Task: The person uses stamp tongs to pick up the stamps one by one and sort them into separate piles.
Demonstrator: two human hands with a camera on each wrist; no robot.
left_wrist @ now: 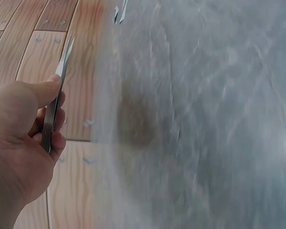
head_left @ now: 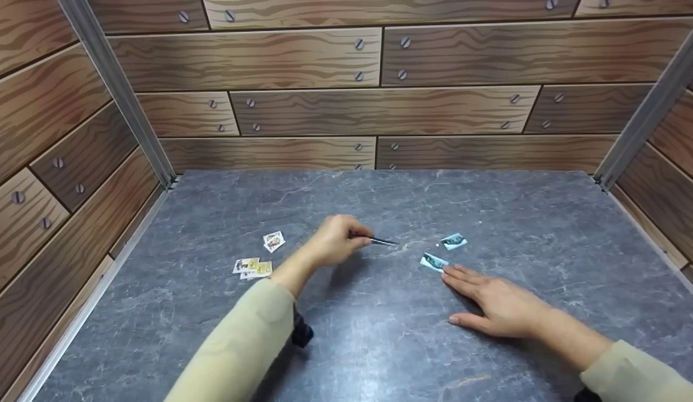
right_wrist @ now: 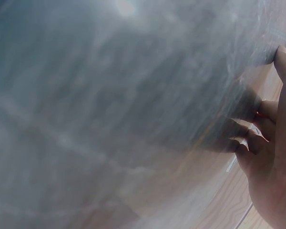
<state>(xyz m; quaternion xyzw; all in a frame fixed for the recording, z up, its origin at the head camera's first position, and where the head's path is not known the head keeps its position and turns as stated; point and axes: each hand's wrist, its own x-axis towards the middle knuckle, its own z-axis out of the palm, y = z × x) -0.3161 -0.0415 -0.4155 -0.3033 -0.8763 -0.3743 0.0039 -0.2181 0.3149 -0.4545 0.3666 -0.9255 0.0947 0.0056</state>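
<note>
In the head view my left hand (head_left: 336,241) pinches a pair of slim metal tweezers (head_left: 384,242), whose tips point right. The left wrist view shows the tweezers (left_wrist: 52,112) lying between thumb and curled fingers, with nothing between their tips. My right hand (head_left: 500,304) rests low over the table, fingers spread, its fingertips at the lower edge of a small blue-and-white picture card (head_left: 433,262). A second such card (head_left: 454,241) lies just beyond it. In the right wrist view only part of the right hand (right_wrist: 269,148) shows, at the right edge.
On the left of the grey marbled table (head_left: 368,195) lie a small picture card (head_left: 273,242) and an overlapping group of yellowish cards (head_left: 256,268). A tiny white speck (head_left: 437,244) sits near the blue cards. Wood-patterned walls (head_left: 380,111) enclose the back and sides.
</note>
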